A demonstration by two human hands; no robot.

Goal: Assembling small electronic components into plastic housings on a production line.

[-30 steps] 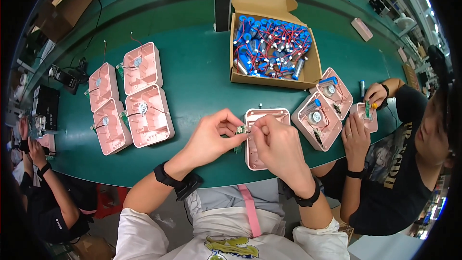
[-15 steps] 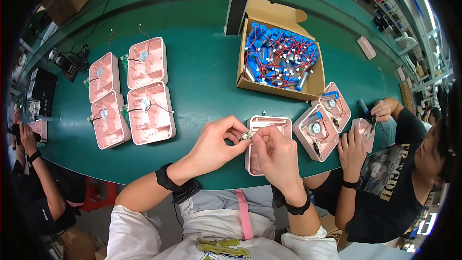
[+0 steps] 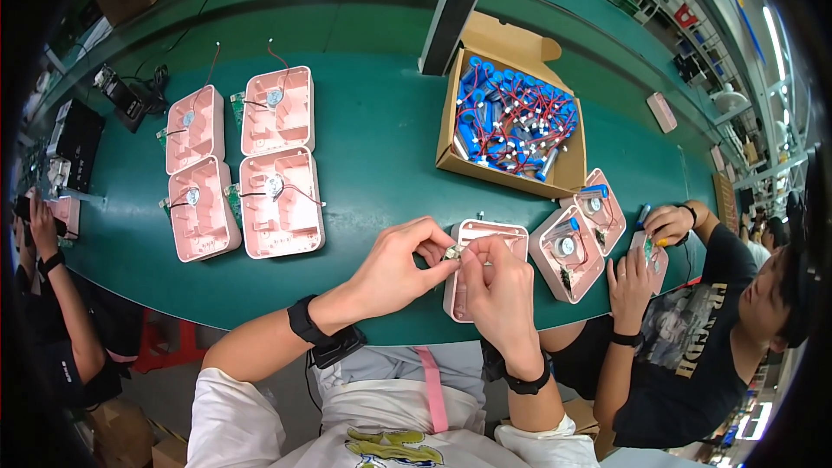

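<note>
Close to the table's front edge, my left hand [image 3: 390, 267] pinches a small circuit board [image 3: 452, 253] between thumb and fingertips. My right hand [image 3: 503, 293] meets it from the other side, its thumb and forefinger closed at the board's edge. Whatever those right fingertips grip is too small and hidden to name. Beneath both hands lies an open pink plastic housing [image 3: 492, 230], partly covered by the right hand. A tiny connector [image 3: 481, 215] shows just beyond its far rim.
Several pink housings [image 3: 282, 201] with speakers, wires and green boards stand at the left. A cardboard box [image 3: 511, 175] of blue wired battery cells sits beyond my hands. Two housings with batteries [image 3: 568, 256] lie to the right, beside a co-worker's hands [image 3: 630, 284]. A post [image 3: 458, 13] rises behind.
The view has shifted slightly. My hands stay together at the board, which is turned a little. At right, the co-worker's far hand has moved in over a housing, where a green board now shows.
</note>
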